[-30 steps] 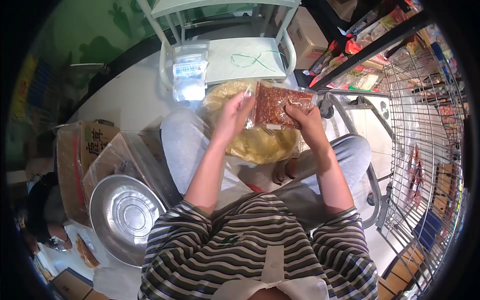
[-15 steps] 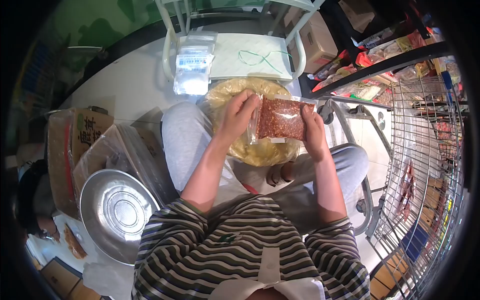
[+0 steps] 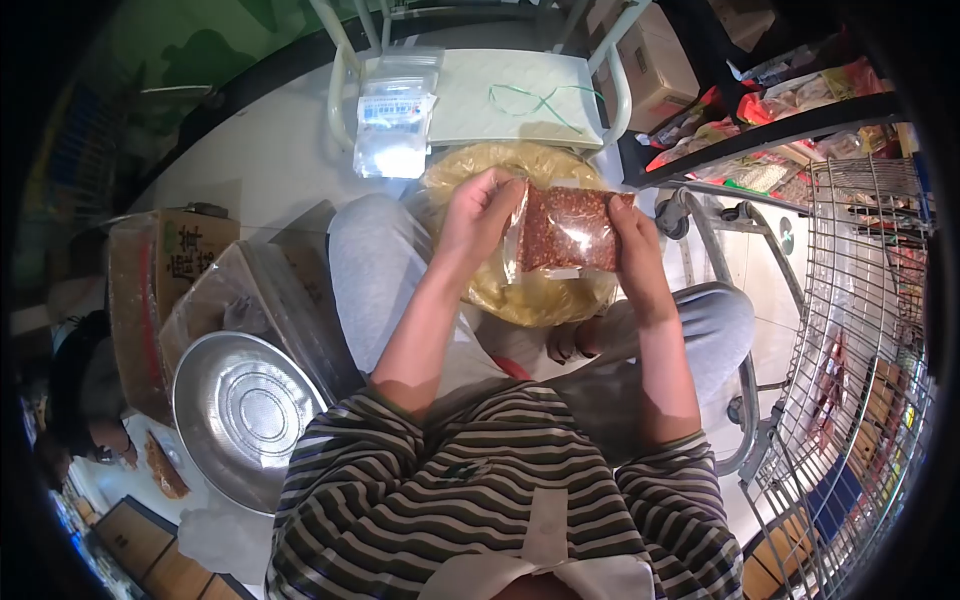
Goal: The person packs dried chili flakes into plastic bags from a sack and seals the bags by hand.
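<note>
A clear bag of red flakes is held flat between both hands above a round container lined with yellow plastic. My left hand is closed on the bag's left, unfilled edge, thumb and fingers pinched together. At the right end, my right hand grips the filled part with its thumb on top. Clear printed bags lie stacked on the left of a pale chair seat, and a green string rests on the same seat.
A metal bowl stands at the left by cardboard boxes. Another person's hand shows at the far left, near a filled bag. A wire cart stands right, with red packages behind.
The bag was tilted and my right thumb lay across its front; now it is level and that hand holds its right end. The view has shifted slightly.
</note>
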A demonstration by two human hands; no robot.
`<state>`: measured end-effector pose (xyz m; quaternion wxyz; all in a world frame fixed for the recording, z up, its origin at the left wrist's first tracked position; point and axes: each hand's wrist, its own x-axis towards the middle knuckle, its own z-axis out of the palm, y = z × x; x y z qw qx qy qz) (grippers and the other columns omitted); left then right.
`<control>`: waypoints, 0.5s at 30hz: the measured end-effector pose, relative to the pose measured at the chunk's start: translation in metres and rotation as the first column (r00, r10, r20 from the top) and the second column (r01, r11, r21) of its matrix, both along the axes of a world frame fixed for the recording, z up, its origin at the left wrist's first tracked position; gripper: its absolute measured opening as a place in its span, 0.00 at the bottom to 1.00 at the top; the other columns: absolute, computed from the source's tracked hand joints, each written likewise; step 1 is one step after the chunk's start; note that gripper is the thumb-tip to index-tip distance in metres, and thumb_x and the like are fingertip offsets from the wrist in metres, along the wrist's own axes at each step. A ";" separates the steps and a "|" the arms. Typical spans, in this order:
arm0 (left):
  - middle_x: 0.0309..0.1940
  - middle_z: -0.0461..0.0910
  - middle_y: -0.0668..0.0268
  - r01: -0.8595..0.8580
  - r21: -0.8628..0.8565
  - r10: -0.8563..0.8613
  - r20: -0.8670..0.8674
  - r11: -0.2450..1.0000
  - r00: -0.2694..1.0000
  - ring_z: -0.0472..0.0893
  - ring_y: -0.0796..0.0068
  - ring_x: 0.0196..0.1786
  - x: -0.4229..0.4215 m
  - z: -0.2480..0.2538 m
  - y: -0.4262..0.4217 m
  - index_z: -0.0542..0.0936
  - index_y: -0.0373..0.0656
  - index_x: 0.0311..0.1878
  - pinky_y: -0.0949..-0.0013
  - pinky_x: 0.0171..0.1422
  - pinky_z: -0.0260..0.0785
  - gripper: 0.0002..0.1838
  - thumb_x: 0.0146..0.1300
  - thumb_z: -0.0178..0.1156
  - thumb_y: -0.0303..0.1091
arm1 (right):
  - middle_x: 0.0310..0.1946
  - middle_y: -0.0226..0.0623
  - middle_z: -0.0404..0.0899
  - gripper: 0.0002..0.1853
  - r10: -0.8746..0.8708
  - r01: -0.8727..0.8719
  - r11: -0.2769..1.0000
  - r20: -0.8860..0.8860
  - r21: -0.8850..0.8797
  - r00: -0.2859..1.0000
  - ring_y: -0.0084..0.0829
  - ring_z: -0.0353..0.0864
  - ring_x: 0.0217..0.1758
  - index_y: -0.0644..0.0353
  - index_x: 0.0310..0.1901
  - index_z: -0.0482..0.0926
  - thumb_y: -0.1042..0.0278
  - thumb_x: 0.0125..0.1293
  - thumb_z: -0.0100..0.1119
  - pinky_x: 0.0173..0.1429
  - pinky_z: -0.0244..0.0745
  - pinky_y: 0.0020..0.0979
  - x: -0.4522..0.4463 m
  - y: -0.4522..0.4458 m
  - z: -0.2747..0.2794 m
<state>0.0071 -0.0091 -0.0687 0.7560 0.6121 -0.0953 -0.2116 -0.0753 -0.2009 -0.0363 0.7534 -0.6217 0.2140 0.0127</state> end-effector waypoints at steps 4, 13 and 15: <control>0.24 0.69 0.81 0.068 0.021 -0.069 0.047 0.997 0.996 0.64 0.92 0.28 -0.007 0.009 0.000 0.77 0.40 0.34 0.83 0.32 0.56 0.05 0.66 0.56 0.29 | 0.34 0.27 0.80 0.16 -0.046 0.049 0.997 0.044 -0.052 0.998 0.14 0.74 0.33 0.64 0.42 0.78 0.57 0.71 0.51 0.39 0.69 0.19 0.004 -0.013 0.000; 0.25 0.69 0.79 0.085 -0.047 -0.079 0.117 0.995 0.990 0.67 0.90 0.28 -0.010 0.000 0.010 0.75 0.39 0.32 0.82 0.33 0.61 0.07 0.67 0.55 0.29 | 0.36 0.29 0.80 0.17 -0.093 0.086 0.991 0.060 0.102 0.994 0.16 0.76 0.36 0.64 0.44 0.77 0.56 0.70 0.50 0.42 0.70 0.20 0.017 -0.006 0.003; 0.25 0.72 0.77 0.160 0.026 -0.162 0.098 0.987 0.982 0.69 0.90 0.27 -0.011 0.003 0.014 0.76 0.39 0.35 0.81 0.30 0.62 0.06 0.67 0.56 0.30 | 0.37 0.30 0.79 0.18 -0.092 0.086 0.992 0.066 0.098 0.994 0.18 0.76 0.37 0.64 0.45 0.77 0.55 0.70 0.50 0.43 0.71 0.21 0.019 -0.014 -0.003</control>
